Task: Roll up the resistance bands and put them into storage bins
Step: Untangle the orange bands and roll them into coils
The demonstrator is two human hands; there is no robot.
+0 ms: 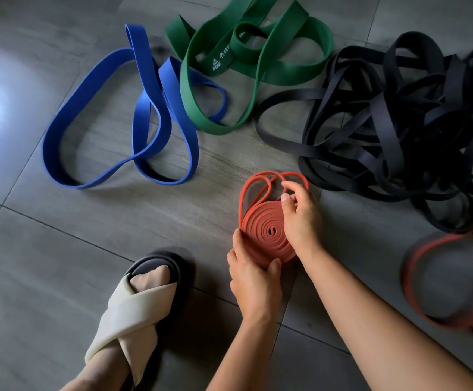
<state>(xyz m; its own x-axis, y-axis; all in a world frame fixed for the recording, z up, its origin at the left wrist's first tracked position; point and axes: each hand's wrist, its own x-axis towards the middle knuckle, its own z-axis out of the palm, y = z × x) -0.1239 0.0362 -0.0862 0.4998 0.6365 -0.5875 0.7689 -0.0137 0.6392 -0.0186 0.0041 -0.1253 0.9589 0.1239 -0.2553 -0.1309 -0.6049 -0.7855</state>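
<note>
Orange band mostly coiled, held just above floor near 5 o'clock; short loose loop left at coil's 12 o'clock. Left hand cupped coil's lower edge; right hand pinched loose tail. Unrolled: blue band at 10 o'clock, green band at 12, black tangle at 2, second orange band at 4. No storage bins in view, contents unknown. Judged early stage.

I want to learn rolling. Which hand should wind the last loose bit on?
Probably right. The right hand pinches the loose loop above the coil; the left hand grips the coil from below, steadying it.
</note>
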